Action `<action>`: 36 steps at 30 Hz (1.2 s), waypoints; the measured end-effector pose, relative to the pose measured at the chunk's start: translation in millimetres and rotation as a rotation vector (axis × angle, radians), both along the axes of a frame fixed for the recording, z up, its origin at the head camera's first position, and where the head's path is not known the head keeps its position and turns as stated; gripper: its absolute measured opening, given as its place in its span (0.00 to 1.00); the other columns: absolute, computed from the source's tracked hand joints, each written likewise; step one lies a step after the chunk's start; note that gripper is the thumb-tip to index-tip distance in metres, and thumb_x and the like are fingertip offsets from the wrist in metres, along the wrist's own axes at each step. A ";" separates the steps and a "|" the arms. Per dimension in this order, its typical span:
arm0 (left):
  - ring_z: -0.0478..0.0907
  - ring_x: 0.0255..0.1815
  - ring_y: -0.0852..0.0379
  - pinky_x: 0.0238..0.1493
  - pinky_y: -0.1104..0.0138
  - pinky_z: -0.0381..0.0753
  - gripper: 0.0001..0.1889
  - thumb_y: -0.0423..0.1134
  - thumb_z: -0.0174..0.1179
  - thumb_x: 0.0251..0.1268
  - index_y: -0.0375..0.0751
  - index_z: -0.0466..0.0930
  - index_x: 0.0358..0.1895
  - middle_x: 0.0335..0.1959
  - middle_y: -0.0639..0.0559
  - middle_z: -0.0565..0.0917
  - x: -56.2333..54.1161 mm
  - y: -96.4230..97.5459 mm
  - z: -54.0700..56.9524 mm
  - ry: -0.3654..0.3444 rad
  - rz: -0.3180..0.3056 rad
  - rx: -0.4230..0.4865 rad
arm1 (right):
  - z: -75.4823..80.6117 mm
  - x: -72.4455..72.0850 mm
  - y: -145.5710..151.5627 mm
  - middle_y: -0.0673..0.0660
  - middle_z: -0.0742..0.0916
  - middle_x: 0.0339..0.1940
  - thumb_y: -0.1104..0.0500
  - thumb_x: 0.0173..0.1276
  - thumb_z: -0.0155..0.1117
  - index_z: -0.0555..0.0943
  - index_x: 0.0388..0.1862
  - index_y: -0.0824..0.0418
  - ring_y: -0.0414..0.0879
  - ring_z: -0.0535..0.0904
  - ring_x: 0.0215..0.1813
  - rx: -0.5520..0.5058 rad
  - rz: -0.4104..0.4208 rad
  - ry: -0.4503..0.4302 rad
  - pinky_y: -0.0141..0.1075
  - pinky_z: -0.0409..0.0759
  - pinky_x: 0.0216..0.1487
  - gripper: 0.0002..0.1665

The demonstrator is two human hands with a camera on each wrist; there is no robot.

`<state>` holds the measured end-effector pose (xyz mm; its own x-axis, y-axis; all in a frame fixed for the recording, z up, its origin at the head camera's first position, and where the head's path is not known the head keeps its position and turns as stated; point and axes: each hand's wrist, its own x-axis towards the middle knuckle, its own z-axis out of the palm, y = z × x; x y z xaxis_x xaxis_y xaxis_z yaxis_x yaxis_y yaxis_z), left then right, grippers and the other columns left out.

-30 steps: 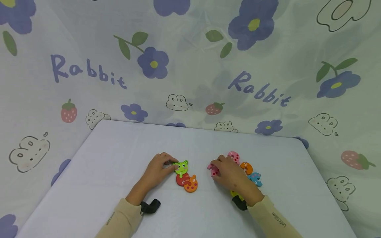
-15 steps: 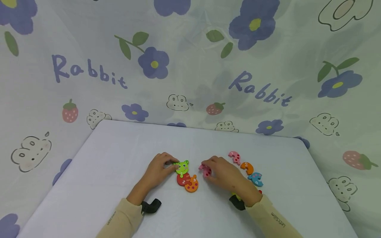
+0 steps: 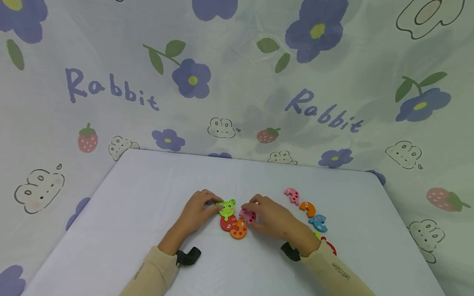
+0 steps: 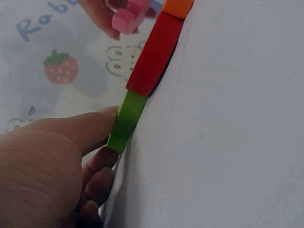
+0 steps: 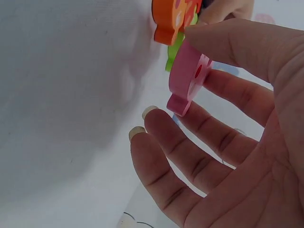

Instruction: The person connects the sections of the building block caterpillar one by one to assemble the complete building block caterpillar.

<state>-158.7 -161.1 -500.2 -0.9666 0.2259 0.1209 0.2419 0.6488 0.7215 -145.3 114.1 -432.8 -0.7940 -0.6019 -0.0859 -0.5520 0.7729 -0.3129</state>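
My left hand pinches the green puzzle piece, which has a smiling animal face, between thumb and fingers. Joined to it are a red piece marked 2 and an orange piece marked 3, all lying on the white table. A pink puzzle piece with dark dots is held between the thumb and fingers of my right hand. In the head view this pink piece is right beside the orange one, partly covered by the fingers. The right wrist view shows its rounded knob pointing down.
To the right lies a loose curve of pieces: another pink one, an orange one marked 10, a blue one and a red one half behind the right wrist. A patterned curtain hangs behind the white table.
My right hand has carried the pink piece leftward, up to the joined pieces. More of the pieces at the right now show. My left hand has stayed on the green piece.
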 end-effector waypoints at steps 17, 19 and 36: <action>0.72 0.46 0.58 0.51 0.57 0.75 0.09 0.44 0.73 0.67 0.56 0.90 0.49 0.43 0.62 0.82 -0.2 -0.2 -1.7 0.025 -0.005 0.006 | -5.5 1.0 -4.5 0.52 0.81 0.58 0.49 0.68 0.77 0.83 0.67 0.48 0.45 0.78 0.55 0.038 0.027 0.015 0.38 0.84 0.53 0.29; 0.72 0.45 0.59 0.50 0.57 0.74 0.09 0.44 0.73 0.67 0.56 0.90 0.49 0.43 0.62 0.82 0.1 -0.1 -1.1 0.027 -0.009 0.006 | -6.7 0.8 -4.8 0.52 0.81 0.59 0.50 0.68 0.77 0.83 0.67 0.48 0.46 0.78 0.55 0.040 0.034 0.016 0.38 0.84 0.52 0.28; 0.73 0.47 0.58 0.52 0.57 0.75 0.09 0.44 0.73 0.68 0.55 0.90 0.48 0.44 0.62 0.82 -0.9 -0.4 -1.3 0.025 -0.004 -0.003 | -11.4 0.0 -7.5 0.51 0.81 0.58 0.51 0.69 0.76 0.83 0.67 0.47 0.46 0.74 0.56 0.091 0.055 0.032 0.38 0.83 0.50 0.28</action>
<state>-159.6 -161.5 -501.5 -0.9623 0.2306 0.1443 0.2626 0.6495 0.7136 -145.3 106.6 -444.2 -0.7632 -0.6354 -0.1172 -0.6029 0.7656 -0.2243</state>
